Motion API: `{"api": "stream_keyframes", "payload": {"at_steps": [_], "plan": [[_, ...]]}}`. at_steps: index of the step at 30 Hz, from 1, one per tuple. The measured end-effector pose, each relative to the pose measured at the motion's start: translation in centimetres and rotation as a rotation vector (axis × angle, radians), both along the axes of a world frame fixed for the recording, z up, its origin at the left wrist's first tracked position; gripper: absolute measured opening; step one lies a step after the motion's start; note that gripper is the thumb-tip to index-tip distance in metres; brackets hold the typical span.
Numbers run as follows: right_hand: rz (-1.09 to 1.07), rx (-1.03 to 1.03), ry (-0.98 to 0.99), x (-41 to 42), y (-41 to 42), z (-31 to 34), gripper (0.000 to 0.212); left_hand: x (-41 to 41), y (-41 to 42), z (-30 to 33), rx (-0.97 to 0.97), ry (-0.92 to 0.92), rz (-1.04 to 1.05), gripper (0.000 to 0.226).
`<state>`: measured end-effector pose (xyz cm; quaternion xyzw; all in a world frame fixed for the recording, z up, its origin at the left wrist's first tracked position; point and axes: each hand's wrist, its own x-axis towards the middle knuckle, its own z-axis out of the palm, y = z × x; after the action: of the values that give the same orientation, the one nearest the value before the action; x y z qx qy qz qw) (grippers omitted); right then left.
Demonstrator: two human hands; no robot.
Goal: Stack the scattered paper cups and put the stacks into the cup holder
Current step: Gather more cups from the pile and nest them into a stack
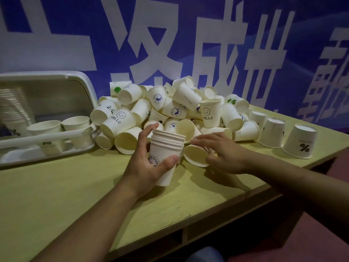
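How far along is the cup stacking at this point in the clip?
Early to midway. Done: a few cups already stand in the cup holder at the left. In hand: the left hand grips a short stack of several nested cups, while the right hand rests on a loose cup lying on its side. Left: the large pile on the table and upside-down cups at the right.

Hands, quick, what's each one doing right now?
Left hand: closed grip around a stack of paper cups.
Right hand: fingers straight, open, resting on a tipped paper cup.
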<state>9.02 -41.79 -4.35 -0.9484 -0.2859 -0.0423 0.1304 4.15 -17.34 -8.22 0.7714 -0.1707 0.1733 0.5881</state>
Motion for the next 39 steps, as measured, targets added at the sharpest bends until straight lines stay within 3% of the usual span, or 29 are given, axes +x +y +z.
{"api": "stream_keyframes", "payload": {"at_steps": [4,8,13,18,24,27,31,39], "plan": [[-0.023,-0.327,-0.148,-0.2,-0.8,0.3,0.079,-0.1,-0.2,0.1,-0.01,0.012,-0.028,0.086],[0.026,-0.362,-0.32,0.0,-1.8,0.2,0.082,-0.1,-0.4,0.1,-0.02,0.012,-0.053,0.088],[0.009,-0.15,-0.121,-0.4,-2.0,0.5,0.083,-0.2,-0.4,0.0,-0.002,0.002,-0.051,0.088],[-0.004,-0.025,-0.051,-0.6,-2.2,0.6,0.065,-0.5,-0.6,0.2,-0.007,-0.006,-0.062,0.087],[-0.07,0.817,0.031,-1.6,-1.2,3.2,0.05,-1.1,-0.9,0.4,0.021,-0.009,-0.098,0.086],[-0.03,1.027,0.064,-2.4,0.6,4.2,0.047,-1.4,-1.3,0.6,0.066,-0.025,-0.111,0.086],[0.076,1.074,0.088,-3.8,3.5,3.7,0.047,-1.5,-1.5,0.5,0.07,-0.017,-0.119,0.093],[0.09,0.955,0.056,-4.7,6.0,1.5,0.054,-1.3,-1.1,0.5,0.055,-0.085,-0.043,0.108]]}}
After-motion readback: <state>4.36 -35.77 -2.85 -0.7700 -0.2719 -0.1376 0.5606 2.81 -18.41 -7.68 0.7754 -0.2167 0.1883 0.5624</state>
